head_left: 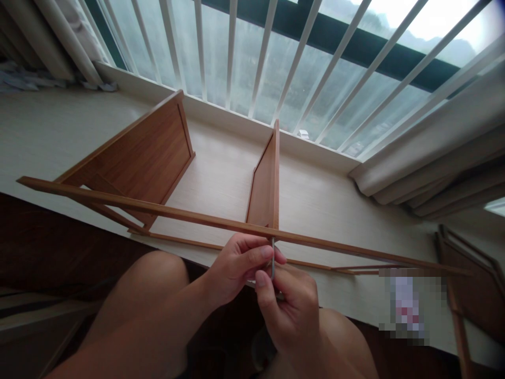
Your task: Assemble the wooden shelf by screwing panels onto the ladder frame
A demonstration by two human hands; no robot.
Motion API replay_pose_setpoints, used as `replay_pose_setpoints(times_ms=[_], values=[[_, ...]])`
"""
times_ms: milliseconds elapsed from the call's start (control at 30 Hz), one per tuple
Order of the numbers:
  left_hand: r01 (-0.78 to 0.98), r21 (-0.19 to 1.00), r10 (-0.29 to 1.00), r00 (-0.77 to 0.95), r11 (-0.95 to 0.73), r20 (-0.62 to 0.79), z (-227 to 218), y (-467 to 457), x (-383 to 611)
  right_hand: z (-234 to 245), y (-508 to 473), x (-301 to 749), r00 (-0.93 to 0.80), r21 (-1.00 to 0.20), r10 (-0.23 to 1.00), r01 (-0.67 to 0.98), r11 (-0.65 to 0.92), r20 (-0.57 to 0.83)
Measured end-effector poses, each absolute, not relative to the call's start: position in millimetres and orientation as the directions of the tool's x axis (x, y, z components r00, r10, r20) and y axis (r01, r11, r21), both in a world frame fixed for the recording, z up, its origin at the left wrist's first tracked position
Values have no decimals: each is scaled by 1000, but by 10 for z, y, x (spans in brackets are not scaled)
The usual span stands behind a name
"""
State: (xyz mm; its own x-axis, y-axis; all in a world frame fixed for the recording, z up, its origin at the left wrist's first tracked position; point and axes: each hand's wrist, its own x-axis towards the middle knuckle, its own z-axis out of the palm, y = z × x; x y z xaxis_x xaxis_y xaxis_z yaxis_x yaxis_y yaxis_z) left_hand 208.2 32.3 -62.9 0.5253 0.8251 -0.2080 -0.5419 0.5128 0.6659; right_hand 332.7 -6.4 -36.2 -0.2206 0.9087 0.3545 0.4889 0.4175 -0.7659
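Note:
A thin grey L-shaped hex key (273, 257) points up at the near edge of a long wooden rail (205, 216), close to where an upright panel joins it. My left hand (232, 271) pinches the key's shaft just below the rail. Lower down, my right hand (294, 305) is closed around the bent end, its thumb pressed near the bend. The rail belongs to a brown wooden frame with a middle panel (266, 184) and a wide left panel (145, 152). Whether the key's tip sits in a screw is too small to tell.
The frame stands on a pale ledge (221, 147) below a barred window (252, 63). Curtains (442, 142) hang at the right. A blurred-out item (406, 305) and a dark wooden piece (473, 284) lie to the right. My knees (158, 279) are close below the rail.

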Motion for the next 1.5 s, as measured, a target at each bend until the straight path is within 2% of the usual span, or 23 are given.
replay_pose_setpoints(times_ms=[333,500,633,933,1100,1267,1500], values=[[-553,584,775,588,595,-232,-583,339,2070,-378,-133,3285,-99,-859,957,422,289,273],[-538,610,782,576,582,-238,-597,337,2059,-391,-151,3290,-104,-886,967,387,256,234],[-553,610,790,574,568,-215,-619,331,2061,-412,-140,3305,-129,-867,954,398,300,270],[-561,592,771,613,579,-173,-609,354,2053,-442,-51,3366,-237,-767,859,387,512,454],[-566,593,777,606,573,-173,-618,365,2062,-433,-13,3389,-279,-735,810,341,586,516],[-560,591,768,618,581,-168,-655,375,2054,-434,-51,3293,-311,-693,724,222,686,616],[-594,599,797,590,537,-130,-663,348,2076,-393,-5,3320,-306,-690,721,222,689,622]])
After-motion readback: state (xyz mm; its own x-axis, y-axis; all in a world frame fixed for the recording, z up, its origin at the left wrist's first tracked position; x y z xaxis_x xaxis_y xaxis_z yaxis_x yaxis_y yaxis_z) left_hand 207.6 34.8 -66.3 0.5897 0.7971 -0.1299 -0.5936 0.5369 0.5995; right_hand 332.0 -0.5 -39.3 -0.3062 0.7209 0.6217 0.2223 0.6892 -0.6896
